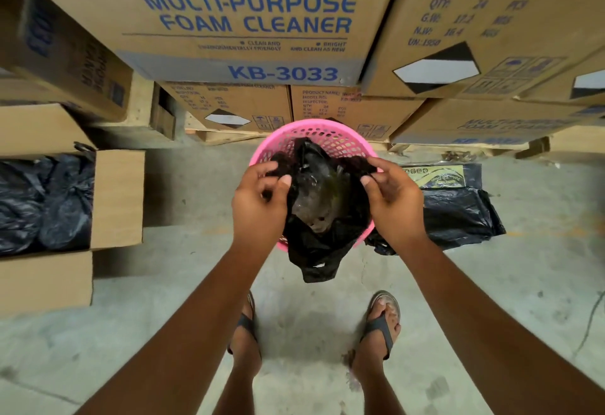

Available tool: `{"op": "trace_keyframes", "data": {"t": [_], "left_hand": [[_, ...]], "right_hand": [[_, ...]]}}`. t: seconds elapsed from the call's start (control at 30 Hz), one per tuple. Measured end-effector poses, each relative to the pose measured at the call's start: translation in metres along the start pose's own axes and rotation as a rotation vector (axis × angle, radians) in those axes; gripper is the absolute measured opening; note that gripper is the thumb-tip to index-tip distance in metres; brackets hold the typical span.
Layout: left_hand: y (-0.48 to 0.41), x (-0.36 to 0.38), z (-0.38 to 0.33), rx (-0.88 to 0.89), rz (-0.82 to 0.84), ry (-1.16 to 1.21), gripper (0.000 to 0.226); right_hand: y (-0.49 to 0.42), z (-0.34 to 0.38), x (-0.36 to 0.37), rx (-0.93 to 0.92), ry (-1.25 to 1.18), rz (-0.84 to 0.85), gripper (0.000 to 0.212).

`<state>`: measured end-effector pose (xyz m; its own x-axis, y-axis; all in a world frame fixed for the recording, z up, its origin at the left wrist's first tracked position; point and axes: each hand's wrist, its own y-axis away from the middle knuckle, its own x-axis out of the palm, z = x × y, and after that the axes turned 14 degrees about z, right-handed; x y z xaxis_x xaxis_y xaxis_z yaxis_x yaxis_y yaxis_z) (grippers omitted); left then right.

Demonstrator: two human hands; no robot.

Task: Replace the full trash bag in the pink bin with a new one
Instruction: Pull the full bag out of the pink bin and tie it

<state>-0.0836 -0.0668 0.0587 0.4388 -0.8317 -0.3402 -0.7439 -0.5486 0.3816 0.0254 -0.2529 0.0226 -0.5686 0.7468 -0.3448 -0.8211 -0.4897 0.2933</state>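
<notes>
Left hand point(258, 200) and right hand point(394, 198) each pinch the black trash bag's point(319, 205) rim over the pink bin point(330, 134); its contents look like crumpled plastic.

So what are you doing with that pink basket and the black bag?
A person stands over the pink bin on the concrete floor, working on the black trash bag inside it. The left hand and right hand each pinch an edge of the bag at the rim, holding its mouth open, with rubbish visible inside. A pack of new black bags lies on the floor beside the bin, and a cardboard box holding filled black bags sits nearby.
</notes>
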Motion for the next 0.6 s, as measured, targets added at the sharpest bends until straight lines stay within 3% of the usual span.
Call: {"op": "trace_keyframes", "data": {"t": [0.1, 0.2, 0.33, 0.47, 0.53, 0.6], "left_hand": [[0.005, 0.005, -0.029, 0.037, 0.088, 0.182, 0.037], [0.000, 0.005, -0.036, 0.020, 0.288, 0.345, 0.055], [-0.008, 0.003, -0.024, 0.004, 0.335, 0.219, 0.034], [-0.024, 0.003, -0.006, 0.102, 0.250, 0.009, 0.018], [-0.035, 0.004, 0.001, 0.135, 0.240, -0.073, 0.017], [-0.044, 0.008, 0.004, 0.135, 0.247, 0.010, 0.025]], "right_hand": [[0.007, 0.026, -0.002, -0.008, -0.119, -0.007, 0.023], [0.005, 0.034, 0.001, 0.079, -0.266, 0.052, 0.033], [-0.002, 0.026, 0.007, 0.140, -0.253, 0.058, 0.033], [-0.013, 0.020, 0.014, 0.020, -0.129, -0.021, 0.019], [-0.023, 0.014, 0.017, -0.044, -0.049, -0.019, 0.011], [-0.033, 0.009, 0.021, -0.094, -0.053, 0.000, 0.006]]}}
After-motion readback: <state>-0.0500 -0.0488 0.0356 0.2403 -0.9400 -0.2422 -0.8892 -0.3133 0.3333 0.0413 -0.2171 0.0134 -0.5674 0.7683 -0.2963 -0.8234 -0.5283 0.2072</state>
